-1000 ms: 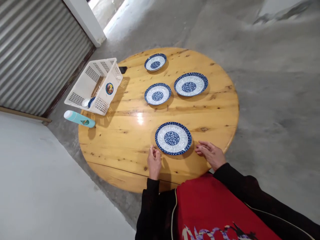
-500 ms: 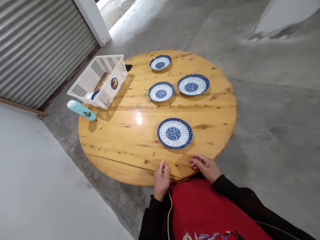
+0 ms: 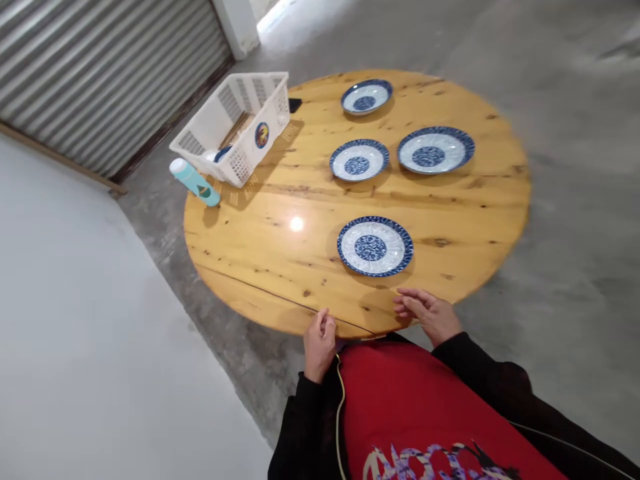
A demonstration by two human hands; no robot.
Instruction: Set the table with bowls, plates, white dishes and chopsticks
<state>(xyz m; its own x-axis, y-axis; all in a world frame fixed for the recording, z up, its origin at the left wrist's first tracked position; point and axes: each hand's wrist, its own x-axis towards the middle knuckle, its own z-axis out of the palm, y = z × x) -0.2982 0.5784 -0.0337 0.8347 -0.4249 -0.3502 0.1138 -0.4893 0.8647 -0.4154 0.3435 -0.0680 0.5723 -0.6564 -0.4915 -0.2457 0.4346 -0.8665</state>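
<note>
Several blue-and-white plates lie on a round wooden table (image 3: pixel 260 253). The nearest plate (image 3: pixel 375 246) sits just in front of me. My left hand (image 3: pixel 319 343) hovers at the table's near edge with its fingers curled loosely and nothing visible in them. My right hand (image 3: pixel 429 313) rests over the near edge, fingers stretched out and empty, a short way below the nearest plate. Farther off lie a middle plate (image 3: pixel 359 160), a right plate (image 3: pixel 435 149) and a small far plate (image 3: pixel 366 97).
A white plastic basket (image 3: pixel 235 127) with chopsticks and a spoon stands at the table's left rim. A teal bottle (image 3: pixel 195 183) lies beside it, and a dark phone (image 3: pixel 295 105) lies behind it. Concrete floor surrounds the table; a corrugated shutter is at the left.
Both hands have drawn back from beside the nearest plate to the table's near edge. The view has shifted, so the table now sits further right in the picture.
</note>
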